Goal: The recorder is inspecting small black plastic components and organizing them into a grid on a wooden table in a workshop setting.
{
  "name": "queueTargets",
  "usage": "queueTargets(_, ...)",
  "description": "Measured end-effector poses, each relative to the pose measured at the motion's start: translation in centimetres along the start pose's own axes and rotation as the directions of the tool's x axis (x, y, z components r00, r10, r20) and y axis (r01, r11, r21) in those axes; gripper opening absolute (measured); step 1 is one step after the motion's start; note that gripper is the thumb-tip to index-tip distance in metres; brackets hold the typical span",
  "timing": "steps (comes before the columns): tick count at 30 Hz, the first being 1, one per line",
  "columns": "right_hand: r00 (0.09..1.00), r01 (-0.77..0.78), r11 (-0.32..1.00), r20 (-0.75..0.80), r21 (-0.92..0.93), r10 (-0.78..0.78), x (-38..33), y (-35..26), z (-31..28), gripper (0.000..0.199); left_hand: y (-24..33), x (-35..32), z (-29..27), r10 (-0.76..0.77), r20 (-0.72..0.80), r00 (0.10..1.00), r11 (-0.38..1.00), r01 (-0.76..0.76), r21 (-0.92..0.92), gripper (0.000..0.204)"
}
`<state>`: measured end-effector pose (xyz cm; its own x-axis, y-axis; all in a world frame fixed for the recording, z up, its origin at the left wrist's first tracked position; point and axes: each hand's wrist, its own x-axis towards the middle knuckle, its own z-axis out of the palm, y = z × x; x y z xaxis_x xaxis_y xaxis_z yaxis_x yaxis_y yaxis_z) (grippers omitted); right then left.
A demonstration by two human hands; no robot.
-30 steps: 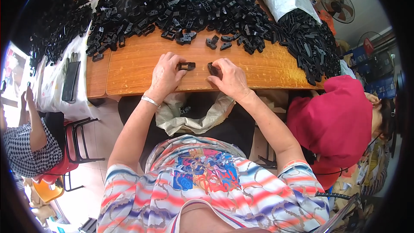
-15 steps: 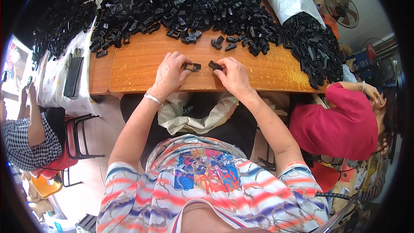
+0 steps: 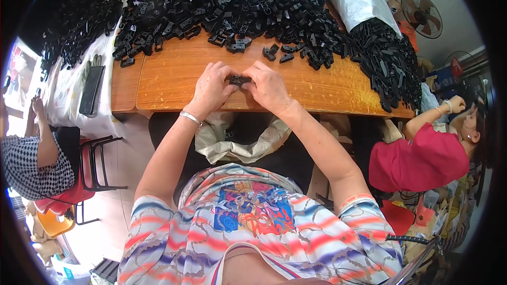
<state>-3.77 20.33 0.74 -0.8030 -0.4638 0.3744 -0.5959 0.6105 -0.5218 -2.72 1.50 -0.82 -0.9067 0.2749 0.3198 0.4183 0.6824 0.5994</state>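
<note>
My left hand (image 3: 212, 88) and my right hand (image 3: 269, 87) meet over the wooden table (image 3: 174, 76), fingertips pinched together on a small black plastic part (image 3: 238, 79). A silver bracelet circles my left wrist. Just beyond my hands lie a few loose black parts (image 3: 275, 54), and behind them a big heap of the same black plastic parts (image 3: 248, 5) covers the far side of the table.
An open cloth sack (image 3: 237, 140) hangs below the table edge at my lap. A dark phone (image 3: 91, 89) lies on the white-covered table at left. One person in red sits at right (image 3: 422, 161), another in a checked top at left (image 3: 34, 158). White sacks and fans stand at back right.
My two hands, each holding a black piece apart on the table, have come together and now press the pieces into one between the fingertips.
</note>
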Motion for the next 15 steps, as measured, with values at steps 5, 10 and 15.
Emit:
queueTargets(5, 1.000, 0.016, 0.999, 0.022, 0.044, -0.017, 0.0, 0.1, -0.1, 0.024, 0.0, -0.2, 0.0, 0.062, -0.046, 0.997, 0.998, -0.062, 0.003, 0.027)
queueTargets(10, 0.990, 0.122, 0.990, -0.083, 0.068, -0.116, -0.9, -0.2, -0.8, 0.027, 1.2, -0.5, -0.6, -0.256, 0.266, 0.929, 0.727, 0.366, -0.581, 0.024)
queueTargets(15, 0.999, 0.034, 0.994, -0.023, 0.107, -0.032, -1.4, -1.1, -1.8, 0.026, 2.3, -0.9, -0.4, -0.338, 0.351, 0.873, 0.351, 0.463, -0.814, 0.019)
